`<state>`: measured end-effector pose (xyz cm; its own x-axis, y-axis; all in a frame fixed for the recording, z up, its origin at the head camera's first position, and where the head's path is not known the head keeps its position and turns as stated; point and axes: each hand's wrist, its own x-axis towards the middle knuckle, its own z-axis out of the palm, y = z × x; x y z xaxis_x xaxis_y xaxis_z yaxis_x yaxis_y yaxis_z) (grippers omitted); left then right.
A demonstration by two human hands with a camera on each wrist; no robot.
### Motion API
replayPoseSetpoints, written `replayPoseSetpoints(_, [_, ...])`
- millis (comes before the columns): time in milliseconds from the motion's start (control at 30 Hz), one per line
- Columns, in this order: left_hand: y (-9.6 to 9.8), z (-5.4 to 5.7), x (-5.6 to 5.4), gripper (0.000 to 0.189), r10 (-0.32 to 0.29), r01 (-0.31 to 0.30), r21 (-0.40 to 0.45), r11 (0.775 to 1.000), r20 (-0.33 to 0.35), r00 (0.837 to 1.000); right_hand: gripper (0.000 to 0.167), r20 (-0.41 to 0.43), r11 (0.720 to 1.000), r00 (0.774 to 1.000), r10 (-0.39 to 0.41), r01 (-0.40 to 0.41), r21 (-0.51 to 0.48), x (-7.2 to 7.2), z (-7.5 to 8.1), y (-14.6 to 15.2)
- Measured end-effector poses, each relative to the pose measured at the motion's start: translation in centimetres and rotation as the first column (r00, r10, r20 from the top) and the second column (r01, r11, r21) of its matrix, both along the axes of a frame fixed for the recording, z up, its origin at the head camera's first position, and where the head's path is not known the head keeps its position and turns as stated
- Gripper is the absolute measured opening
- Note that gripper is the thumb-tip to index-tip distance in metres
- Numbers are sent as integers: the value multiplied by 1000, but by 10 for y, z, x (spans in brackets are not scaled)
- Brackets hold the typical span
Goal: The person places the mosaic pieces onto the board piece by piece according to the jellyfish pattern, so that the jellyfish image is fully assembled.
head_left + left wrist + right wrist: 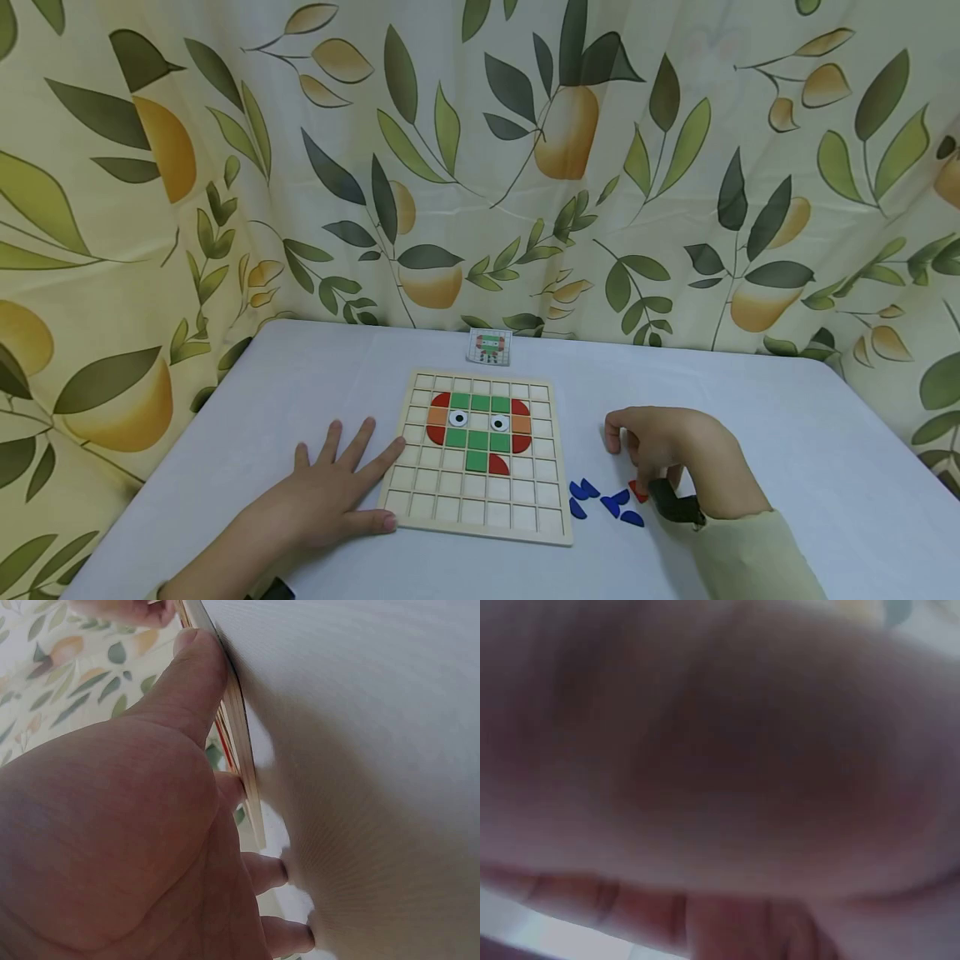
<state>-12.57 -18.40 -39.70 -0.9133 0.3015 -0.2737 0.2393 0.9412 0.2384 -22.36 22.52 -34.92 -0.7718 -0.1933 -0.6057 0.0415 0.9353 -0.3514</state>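
A square wooden grid board (442, 507) lies on the table, with green squares (477, 439), red quarter-circles (498, 464), orange squares (521, 423) and two round eye pieces (458, 418) set into it. My left hand (322, 508) is spread flat on the cloth, its thumb and index fingertip at the board's left edge; the left wrist view shows the thumb (196, 671) against that edge. To the right of the board, my right hand (675, 442) bends its fingers down over a small red piece (637, 490). One fingertip meets this piece, but I cannot tell whether it is pinched.
Several blue quarter-circle-like pieces (611, 506) lie between the board and my right hand. Behind the board stands a small picture card (490, 347) with a similar coloured figure. A leaf-and-fruit patterned curtain (480, 208) hangs beyond the white table's (360, 358) far edge.
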Motion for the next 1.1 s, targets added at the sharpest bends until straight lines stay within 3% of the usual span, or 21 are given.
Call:
replayPoseSetpoints(100, [0, -1, 0, 94, 2, -2, -5, 1000, -2, 1000, 42, -34, 1000, 999, 11, -12, -19, -4, -4, -1])
replayPoseSetpoints(333, [0, -1, 0, 94, 4, -4, -13, 1000, 2, 1000, 17, -170, 989, 982, 76, -95, -109, -12, -11, -12])
replayPoseSetpoints(567, [0, 0, -2, 94, -11, 11, -23, 1000, -5, 1000, 31, -207, 986, 972, 108, -132, -106, -15, -14, -17])
replayPoseSetpoints(733, [0, 0, -2, 94, -11, 11, -21, 1000, -2, 1000, 25, -290, 976, 941, 175, -204, -76, -16, -16, -21])
replayPoseSetpoints(900, [0, -1, -2, 95, -7, 7, -27, 1000, 0, 1000, 22, -360, 948, 904, 229, -291, -127, -19, -16, -24])
replayPoseSetpoints(1100, [0, -3, -3, 95, -3, 3, -34, 999, 5, 1000, 22, -375, 938, 896, 236, -311, -153, -18, -14, -28])
